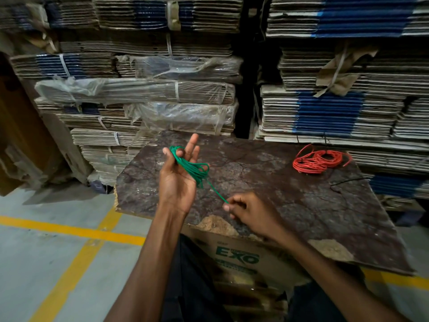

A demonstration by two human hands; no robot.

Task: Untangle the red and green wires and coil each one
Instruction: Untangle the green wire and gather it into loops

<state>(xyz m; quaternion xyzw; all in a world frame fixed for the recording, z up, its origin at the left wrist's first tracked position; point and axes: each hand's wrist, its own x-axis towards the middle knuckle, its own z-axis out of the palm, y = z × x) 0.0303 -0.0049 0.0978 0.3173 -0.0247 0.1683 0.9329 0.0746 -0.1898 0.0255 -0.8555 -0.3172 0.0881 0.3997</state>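
1. Leftmost, from nine to seven o'clock, lies grey concrete floor (46,247) crossed by yellow painted lines (76,231); a brown cardboard sheet (21,135) leans at nine o'clock against the bundles.
2. Behind, from ten to two o'clock, strapped stacks of flattened cartons (144,73) rise like a wall, some wrapped in clear plastic, pressing right up to the far edge of the work surface.
3. Centrally, the left hand (178,177) is raised palm-up above the worn brown board (290,196), fingers mostly straight and spread, with the green wire (192,169) looped in several turns over the fingers and across the palm.
4. One strand of that wire runs down toward five o'clock to the right hand (248,212), which pinches its end between thumb and curled fingers just above the board.
5. Underneath, at six o'clock, the board rests on a cardboard box (236,254) printed with green letters; its near edge is chipped, showing pale crumbly core.
6. Rightward, at two o'clock, the red wire (318,160) lies in a loose coil on the board near its far edge, well apart from both hands.
7. Bare board stretches between the right hand and the red coil and on toward the right-hand edge at four o'clock.
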